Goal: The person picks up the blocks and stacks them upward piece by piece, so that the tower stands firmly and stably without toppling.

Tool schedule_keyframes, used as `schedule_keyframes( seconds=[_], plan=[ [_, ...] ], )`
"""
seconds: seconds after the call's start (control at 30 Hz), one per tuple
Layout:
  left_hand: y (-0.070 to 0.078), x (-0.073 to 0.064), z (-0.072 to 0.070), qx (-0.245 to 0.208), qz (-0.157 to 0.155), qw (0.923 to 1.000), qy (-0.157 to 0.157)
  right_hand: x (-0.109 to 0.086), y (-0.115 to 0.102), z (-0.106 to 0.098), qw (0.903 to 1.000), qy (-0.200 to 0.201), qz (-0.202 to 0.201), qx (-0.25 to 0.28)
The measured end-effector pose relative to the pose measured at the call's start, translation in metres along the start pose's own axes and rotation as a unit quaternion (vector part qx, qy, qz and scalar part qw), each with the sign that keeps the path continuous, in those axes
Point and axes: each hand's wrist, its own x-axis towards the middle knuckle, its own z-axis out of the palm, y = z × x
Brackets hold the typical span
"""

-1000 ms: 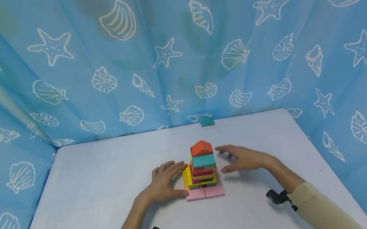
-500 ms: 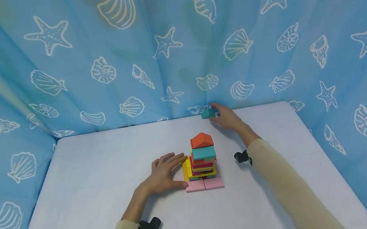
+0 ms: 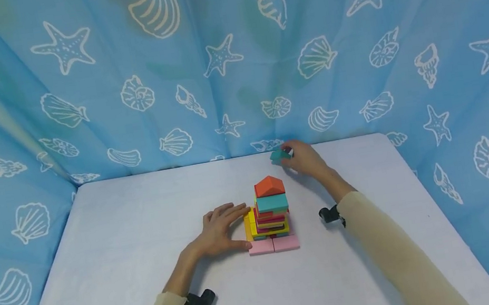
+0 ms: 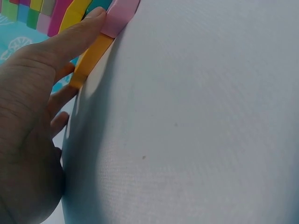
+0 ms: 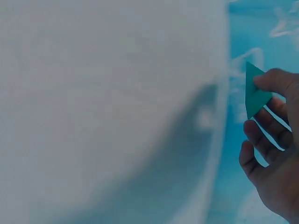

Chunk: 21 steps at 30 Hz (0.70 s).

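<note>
Near the table's back edge my right hand (image 3: 305, 158) pinches a teal triangular block (image 3: 279, 155) between thumb and fingers. The right wrist view shows the same triangular block (image 5: 256, 93) with the thumb on its face. My left hand (image 3: 220, 233) lies spread beside a stack of colourful blocks (image 3: 272, 220), fingertips at its left side. An orange-red roof-shaped block (image 3: 269, 187) tops the stack, over a teal block (image 3: 272, 203). Two pink blocks (image 3: 273, 245) lie flat at the front of its base. In the left wrist view, the thumb touches the lower blocks near an orange block (image 4: 91, 60).
The white tabletop (image 3: 139, 217) extends around the stack. A blue curtain (image 3: 131, 106) with white shell and starfish prints hangs behind the table and along both sides. Each wrist carries a small black camera (image 3: 202, 300).
My right hand has moved from beside the stack to the back edge and taken hold of the teal triangular block, now slightly nearer. My left hand has stayed beside the stack.
</note>
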Motion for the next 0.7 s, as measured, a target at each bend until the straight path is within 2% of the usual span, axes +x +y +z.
schedule_keyframes(
  seconds=[0.17,0.27,0.37,0.5,0.7],
  plan=[
    [0.001,0.0,0.002,0.005,0.001,1.0,0.003,-0.027,-0.045,-0.05,0.9962,0.021,-0.065,0.054],
    [0.001,-0.001,0.002,0.001,0.007,0.9999,0.012,-0.053,-0.082,-0.081,0.99,0.024,-0.121,0.068],
    [0.001,-0.001,0.003,-0.001,0.015,0.9998,0.015,-0.083,-0.113,-0.103,0.9839,0.017,-0.166,0.064],
    [0.002,-0.003,0.003,-0.007,0.016,0.9998,0.014,-0.118,-0.137,-0.112,0.9794,-0.014,-0.197,0.044],
    [0.004,-0.003,0.0,-0.011,0.013,0.9998,0.011,-0.147,-0.141,-0.101,0.981,-0.06,-0.184,0.016]
  ],
)
